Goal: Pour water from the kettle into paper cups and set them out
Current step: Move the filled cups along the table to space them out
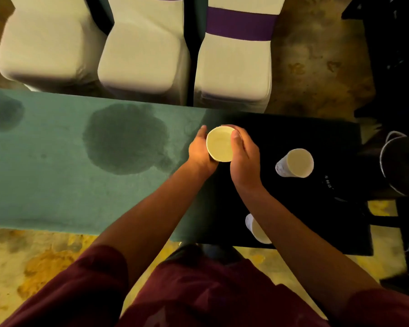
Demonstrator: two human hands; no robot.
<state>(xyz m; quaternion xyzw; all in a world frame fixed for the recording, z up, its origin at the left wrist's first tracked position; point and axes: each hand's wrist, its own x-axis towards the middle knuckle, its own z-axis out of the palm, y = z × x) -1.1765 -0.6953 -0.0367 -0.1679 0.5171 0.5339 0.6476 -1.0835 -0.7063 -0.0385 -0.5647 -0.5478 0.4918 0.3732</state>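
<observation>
A white paper cup (pixel 220 144) with liquid in it is held between both hands above the green-clothed table (pixel 45 185). My left hand (pixel 200 151) wraps its left side and my right hand (pixel 243 156) wraps its right side, thumb on the rim. A second paper cup (pixel 296 162) stands to the right on the dark part of the table. A third cup (pixel 257 230) is near the front edge, partly hidden by my right forearm. A dark round vessel with a handle (pixel 400 161), perhaps the kettle, sits at the right edge.
Large dark wet patches (pixel 125 138) stain the green cloth left of the hands. Three white-covered chairs (pixel 142 55) with purple bands stand behind the table. Patterned carpet (pixel 33 263) lies around it, and dark furniture is at far right.
</observation>
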